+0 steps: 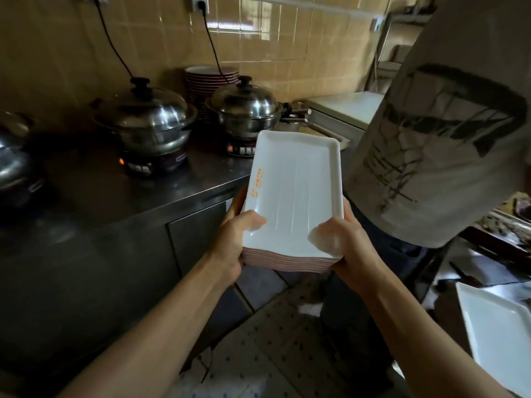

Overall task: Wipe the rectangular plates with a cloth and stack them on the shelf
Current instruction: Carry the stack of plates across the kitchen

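- Head view: a stack of rectangular plates is held in the air in front of the person, beside the edge of the dark steel worktop, not resting on it.
- Top plate is white, shallow, with raised rim and faint ribs along its length; small orange print sits near its left rim. Edges of the plates below show as thin reddish lines at the near end.
- Left hand: grip grasping the stack at its near left corner, thumb lying over the top plate's rim, fingers curled beneath.
- Right hand: grip grasping the near right corner likewise, thumb on top, fingers under the stack.
- On the worktop: two lidded steel pots on electric bases, the left pot nearer, the right pot further back; cords run up to wall sockets on the tan tiles.
- A pile of round dishes stands against the wall between the two pots.
- Part of a third shiny pot at far left, cut by the frame edge.
- A second person in a printed light T-shirt stands just right of the stack.
- Another white rectangular plate lies at lower right; what it rests on cannot be told.
- Floor below: perforated mat.
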A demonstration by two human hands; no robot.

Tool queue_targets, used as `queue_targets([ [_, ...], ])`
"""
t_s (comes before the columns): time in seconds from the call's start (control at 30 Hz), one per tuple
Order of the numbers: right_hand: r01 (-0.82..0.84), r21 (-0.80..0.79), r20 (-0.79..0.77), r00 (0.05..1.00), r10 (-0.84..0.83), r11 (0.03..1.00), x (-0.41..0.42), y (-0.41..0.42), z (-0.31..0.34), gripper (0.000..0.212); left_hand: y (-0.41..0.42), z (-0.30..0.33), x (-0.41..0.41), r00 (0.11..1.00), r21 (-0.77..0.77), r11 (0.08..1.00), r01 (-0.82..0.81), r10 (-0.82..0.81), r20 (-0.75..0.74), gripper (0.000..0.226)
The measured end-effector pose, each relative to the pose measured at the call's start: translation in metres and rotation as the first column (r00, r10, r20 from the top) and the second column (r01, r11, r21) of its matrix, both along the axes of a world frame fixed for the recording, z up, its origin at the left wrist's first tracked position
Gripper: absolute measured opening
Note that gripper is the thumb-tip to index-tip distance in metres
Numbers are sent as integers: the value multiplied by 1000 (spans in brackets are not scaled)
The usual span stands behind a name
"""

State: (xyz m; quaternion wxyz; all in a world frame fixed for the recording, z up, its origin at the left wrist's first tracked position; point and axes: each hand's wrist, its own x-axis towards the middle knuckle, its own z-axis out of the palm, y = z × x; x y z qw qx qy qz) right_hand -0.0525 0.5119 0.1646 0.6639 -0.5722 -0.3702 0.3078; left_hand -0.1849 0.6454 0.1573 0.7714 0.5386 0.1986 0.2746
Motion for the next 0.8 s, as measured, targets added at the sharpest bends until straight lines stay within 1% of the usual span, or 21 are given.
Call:
queue_targets([
  [0.2, -18, -3, -46, 999, 18, 1000, 12, 63, 2, 81, 58, 4, 8, 1000, 12, 1000, -2, 2, 13, 74],
  [0.33, -1, 9, -45, 999, 1, 1000, 41, 111, -5, 76, 102, 1, 34, 999, 20, 999, -36, 35, 13, 64],
  [0.4, 16, 14, -52, 999, -15, 1000, 63, 137, -8, 74, 126, 0, 54, 999, 4, 999, -47, 47, 2, 59],
  [0.5, 26, 26, -56, 998, -25, 999, 102, 177, -12, 72, 162, 2, 90, 999, -22, 999, -47, 47, 6, 63],
  [0.6, 41, 29, -65, 997, -39, 999, 142, 214, -8, 71, 201, 5, 132, 999, -38, 999, -24, 25, 28, 57],
  [0.7, 68, 11, -80, 995, -67, 998, 177, 245, 0, 75, 234, 10, 170, 1000, -8, 1000, -28, 28, 13, 66],
  [0.8, 122, -4, -84, 989, -122, 993, 208, 270, 6, 75, 262, 13, 206, 1000, -34, 999, -8, 8, 5, 69],
])
